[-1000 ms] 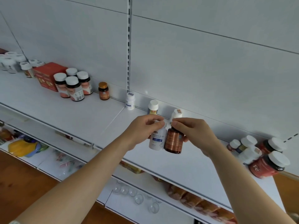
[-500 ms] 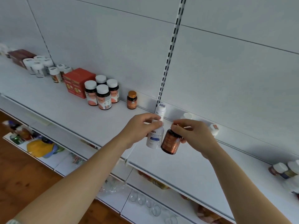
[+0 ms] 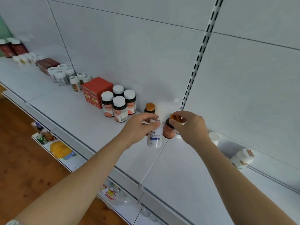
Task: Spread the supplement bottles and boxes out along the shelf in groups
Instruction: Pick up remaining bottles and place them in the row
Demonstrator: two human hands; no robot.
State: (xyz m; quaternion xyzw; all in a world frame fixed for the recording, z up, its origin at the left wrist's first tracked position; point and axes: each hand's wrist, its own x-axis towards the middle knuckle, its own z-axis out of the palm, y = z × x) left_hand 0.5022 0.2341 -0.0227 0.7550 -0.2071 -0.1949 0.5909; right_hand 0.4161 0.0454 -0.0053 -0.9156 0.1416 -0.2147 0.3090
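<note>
Supplement bottles and boxes sit along the white shelf, from the upper left of the frame down to the middle. I see my left hand near the middle of the frame. Its fingers curl round the top of a white bottle with a blue label, and the bottle hangs a little above the shelf. My right hand is just beside it. It pinches the orange cap of a small brown bottle, which tilts and touches the white bottle.

Just behind my left hand stands another small brown bottle with an orange cap, close to the back wall. Left of that is a group of four dark bottles with white caps. Next to them is a red box. Further up and left I see small white bottles, a dark red box and two big red bottles at the far end.

At the right of the frame a white bottle sits blurry by the wall.
</note>
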